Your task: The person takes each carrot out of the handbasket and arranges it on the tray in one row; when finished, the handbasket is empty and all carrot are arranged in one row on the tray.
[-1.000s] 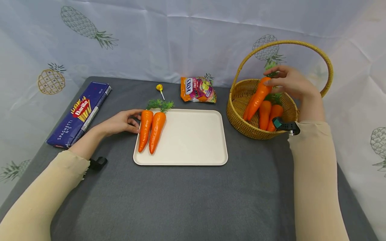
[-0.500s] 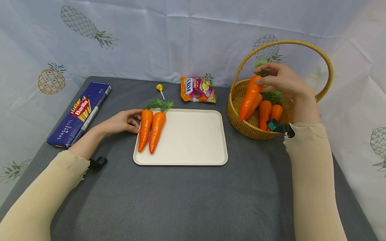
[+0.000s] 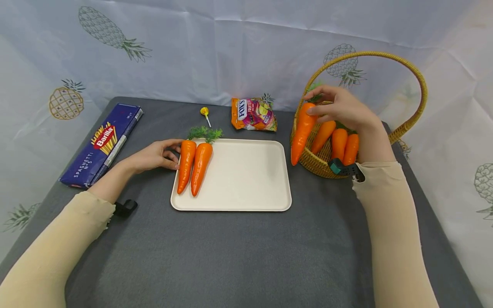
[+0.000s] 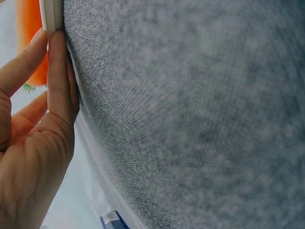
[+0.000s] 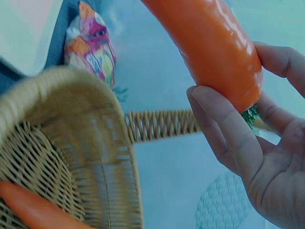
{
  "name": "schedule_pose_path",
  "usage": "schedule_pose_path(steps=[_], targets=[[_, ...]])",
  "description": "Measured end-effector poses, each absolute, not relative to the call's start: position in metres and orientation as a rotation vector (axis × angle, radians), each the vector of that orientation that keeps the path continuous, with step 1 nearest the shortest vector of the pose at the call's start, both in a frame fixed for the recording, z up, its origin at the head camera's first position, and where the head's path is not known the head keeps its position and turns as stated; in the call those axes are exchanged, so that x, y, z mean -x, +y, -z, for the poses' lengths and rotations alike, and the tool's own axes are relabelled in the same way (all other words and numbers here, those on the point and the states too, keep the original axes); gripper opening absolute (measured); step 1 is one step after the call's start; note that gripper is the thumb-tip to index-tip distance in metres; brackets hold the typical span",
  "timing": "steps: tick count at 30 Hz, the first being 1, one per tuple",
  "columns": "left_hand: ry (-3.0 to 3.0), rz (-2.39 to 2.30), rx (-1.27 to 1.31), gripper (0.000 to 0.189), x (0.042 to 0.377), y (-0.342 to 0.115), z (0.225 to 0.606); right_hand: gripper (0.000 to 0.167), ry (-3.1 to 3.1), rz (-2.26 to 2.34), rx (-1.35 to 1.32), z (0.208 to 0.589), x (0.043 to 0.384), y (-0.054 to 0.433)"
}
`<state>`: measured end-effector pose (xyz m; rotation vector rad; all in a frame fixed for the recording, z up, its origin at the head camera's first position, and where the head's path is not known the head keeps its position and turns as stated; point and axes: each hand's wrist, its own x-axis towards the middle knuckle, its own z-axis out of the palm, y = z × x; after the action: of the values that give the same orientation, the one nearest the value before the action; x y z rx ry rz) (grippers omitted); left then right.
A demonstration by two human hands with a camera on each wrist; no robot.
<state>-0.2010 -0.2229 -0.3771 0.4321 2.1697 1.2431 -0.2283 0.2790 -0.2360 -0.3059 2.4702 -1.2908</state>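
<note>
My right hand [image 3: 343, 107] pinches a carrot [image 3: 303, 134] near its leafy top, tip hanging down, at the left rim of a wicker basket [image 3: 319, 167]. In the right wrist view, thumb and fingers hold the thick end of that carrot [image 5: 214, 47]. Three more carrots [image 3: 339, 143] lie inside the basket. At the left edge of a cream tray [image 3: 246, 179], my left hand [image 3: 154, 157] pinches the rim; the left wrist view has thumb and fingers on either side of the tray edge [image 4: 52, 16]. Two carrots [image 3: 201, 167] lie side by side on the tray's left part.
A blue spaghetti box [image 3: 102, 145] lies at the left of the grey table. Behind the tray are a yellow lollipop [image 3: 205, 113] and an orange candy bag [image 3: 253, 114]. The basket's tall handle [image 3: 379, 54] arches above the right forearm. A pineapple-print cloth [image 3: 192, 51] hangs behind.
My right hand has carried the carrot left, from over the basket's inside to its left rim. The left hand and tray have stayed put.
</note>
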Motion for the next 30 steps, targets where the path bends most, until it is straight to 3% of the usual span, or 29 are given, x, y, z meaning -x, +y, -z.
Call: schedule_pose_path(steps=[30], targets=[[2.16,-1.24,-0.418,0.085,0.201,-0.222,0.376,0.043,2.381,1.272,0.345,0.276,0.224,0.205]])
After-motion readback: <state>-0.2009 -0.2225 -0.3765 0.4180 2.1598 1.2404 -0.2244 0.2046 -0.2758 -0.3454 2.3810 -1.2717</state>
